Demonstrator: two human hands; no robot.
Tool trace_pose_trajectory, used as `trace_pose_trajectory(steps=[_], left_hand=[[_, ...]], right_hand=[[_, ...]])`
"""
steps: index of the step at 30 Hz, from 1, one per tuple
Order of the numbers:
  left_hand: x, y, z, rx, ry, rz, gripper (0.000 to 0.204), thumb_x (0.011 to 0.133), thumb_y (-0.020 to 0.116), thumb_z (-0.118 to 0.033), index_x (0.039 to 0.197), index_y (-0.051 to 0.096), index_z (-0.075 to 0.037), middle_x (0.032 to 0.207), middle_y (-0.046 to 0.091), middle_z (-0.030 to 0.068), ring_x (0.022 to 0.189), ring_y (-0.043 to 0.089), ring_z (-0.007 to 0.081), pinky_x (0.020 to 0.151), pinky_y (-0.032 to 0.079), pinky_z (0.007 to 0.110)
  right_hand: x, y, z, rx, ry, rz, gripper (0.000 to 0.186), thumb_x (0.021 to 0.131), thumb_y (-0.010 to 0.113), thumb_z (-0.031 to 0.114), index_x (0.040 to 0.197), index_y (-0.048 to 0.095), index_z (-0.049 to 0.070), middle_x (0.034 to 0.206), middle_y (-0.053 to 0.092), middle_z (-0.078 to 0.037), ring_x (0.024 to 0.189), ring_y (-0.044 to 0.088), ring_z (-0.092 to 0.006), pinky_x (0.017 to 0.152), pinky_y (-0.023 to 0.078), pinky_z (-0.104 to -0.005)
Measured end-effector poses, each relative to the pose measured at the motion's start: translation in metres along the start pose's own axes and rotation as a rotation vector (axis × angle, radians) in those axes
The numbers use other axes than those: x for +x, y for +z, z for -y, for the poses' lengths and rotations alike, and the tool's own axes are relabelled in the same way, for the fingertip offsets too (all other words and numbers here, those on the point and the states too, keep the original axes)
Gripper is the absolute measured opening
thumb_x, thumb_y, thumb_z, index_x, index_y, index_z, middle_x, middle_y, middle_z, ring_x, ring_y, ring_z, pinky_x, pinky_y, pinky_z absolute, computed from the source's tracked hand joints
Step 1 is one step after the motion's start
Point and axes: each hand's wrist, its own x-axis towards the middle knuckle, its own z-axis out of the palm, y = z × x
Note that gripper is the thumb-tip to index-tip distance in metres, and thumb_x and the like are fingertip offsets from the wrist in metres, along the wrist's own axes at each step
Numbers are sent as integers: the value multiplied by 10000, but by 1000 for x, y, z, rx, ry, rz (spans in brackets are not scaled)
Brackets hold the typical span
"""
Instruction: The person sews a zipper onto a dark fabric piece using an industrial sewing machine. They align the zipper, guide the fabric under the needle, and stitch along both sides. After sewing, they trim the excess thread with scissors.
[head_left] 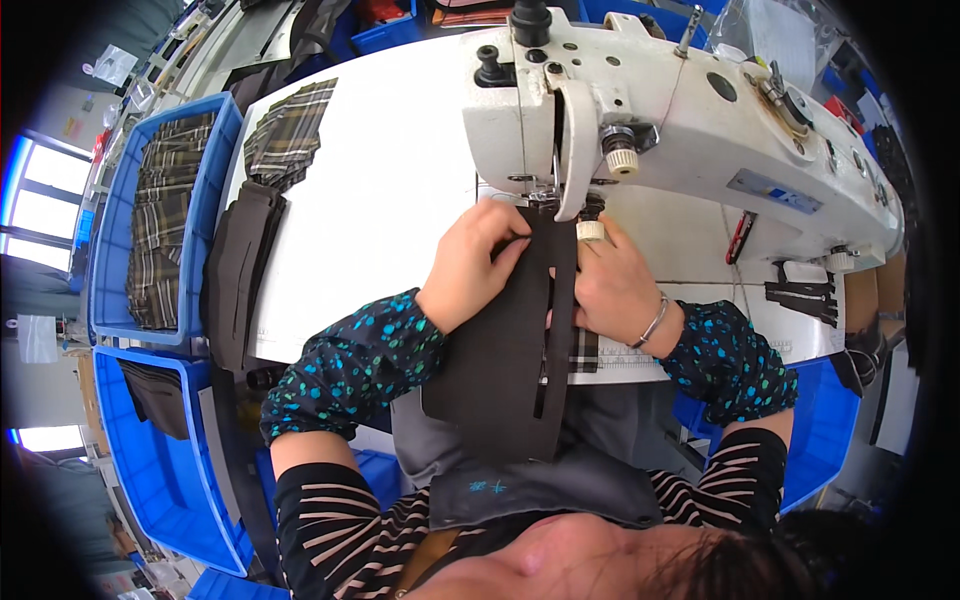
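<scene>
A dark brown fabric panel (490, 350) with a long narrow slit runs from the presser foot (541, 198) of a white sewing machine (660, 115) down over the table's front edge. Just left of the foot, my left hand (478, 262) pinches the panel near its upper end, thumb and fingers together. My right hand (617, 285) grips the panel's right side beside the slit; some of its fingertips are hidden by the cloth. A bit of plaid fabric (584, 357) shows beneath the panel, right of the slit.
At the left stand a blue bin (226, 135) of plaid pieces and a lower blue bin (180, 500) with dark cloth. Plaid (290, 130) and dark pieces (238, 270) lie on the table's left edge. Zippers (803, 295) and a red-black tool (740, 237) lie right.
</scene>
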Motion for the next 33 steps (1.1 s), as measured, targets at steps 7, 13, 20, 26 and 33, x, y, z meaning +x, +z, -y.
trace_pose_trajectory(steps=[7,13,20,26,33], left_hand=[[-23,-2,-1,390,347,117,580,932,674,-41,1493,529,-10,1421,632,168,1322,587,355,1126,462,478],[-18,2,-4,417,332,77,586,916,691,-72,1467,525,36,1388,641,180,1260,606,355,1070,485,470],[-11,2,3,426,372,34,474,924,711,-112,1364,600,26,1313,669,168,1207,628,360,986,533,441],[9,-7,17,427,309,64,363,966,684,-193,1265,652,9,1242,693,171,1192,643,355,1047,516,443],[25,-9,24,522,277,70,273,973,685,-220,1147,678,-10,1154,700,153,1150,651,343,1023,523,449]], right_hand=[[-1,4,2,38,27,-4,505,691,880,403,997,806,8,1186,707,-212,1308,588,-388,1134,411,-583],[0,3,1,27,18,17,482,692,880,400,973,803,15,1118,715,-184,1286,604,-389,1129,416,-587],[0,3,0,50,25,42,549,707,871,489,1007,796,35,1046,704,-149,1264,611,-392,1116,423,-584],[3,2,2,82,31,-32,674,740,833,583,1163,752,65,1100,685,-138,1256,586,-387,1114,422,-584],[1,3,1,87,30,1,685,746,822,596,1183,736,75,1166,681,-140,1250,581,-388,1120,415,-592]])
